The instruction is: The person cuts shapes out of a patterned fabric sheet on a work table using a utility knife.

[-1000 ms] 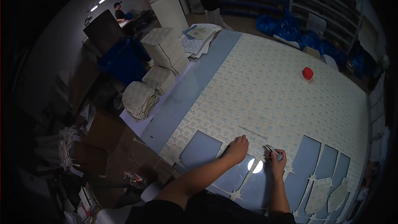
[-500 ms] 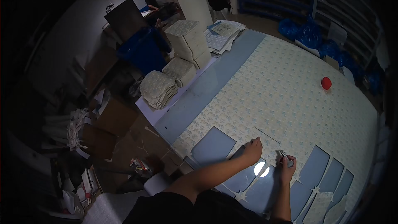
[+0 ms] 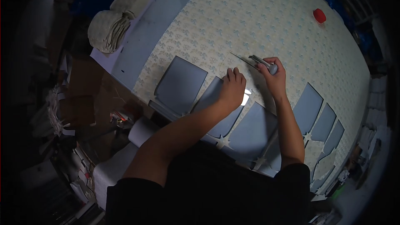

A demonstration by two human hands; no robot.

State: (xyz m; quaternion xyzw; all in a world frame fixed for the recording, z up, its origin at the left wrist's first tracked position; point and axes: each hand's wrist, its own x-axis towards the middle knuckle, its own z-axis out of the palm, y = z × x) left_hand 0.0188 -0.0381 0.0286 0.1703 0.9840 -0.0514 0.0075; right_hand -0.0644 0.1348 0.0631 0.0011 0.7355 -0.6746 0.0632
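Patterned pale fabric [image 3: 208,25] covers most of the blue-grey table [image 3: 146,33]. My left hand [image 3: 233,87] lies on the fabric, fingers slightly spread and pressing down, with nothing seen in it. To its right, my right hand [image 3: 273,73] grips a metal utility knife [image 3: 260,62], its tip pointing up and left just over the fabric. A thin dark straight slit [image 3: 241,58] runs through the fabric beside the knife. Cut-out openings around both forearms bare the blue-grey surface, with narrow fabric strips between them.
A red round object [image 3: 319,16] sits on the fabric at the upper right. Folded fabric stacks [image 3: 107,31] stand at the upper left edge. Loose cut pieces [image 3: 325,164] lie at the lower right. A brown carton [image 3: 79,108] is on the floor at left.
The view has tilted down, so the people at the back are out of sight. My right hand has moved up and left with the knife, close to the slit.
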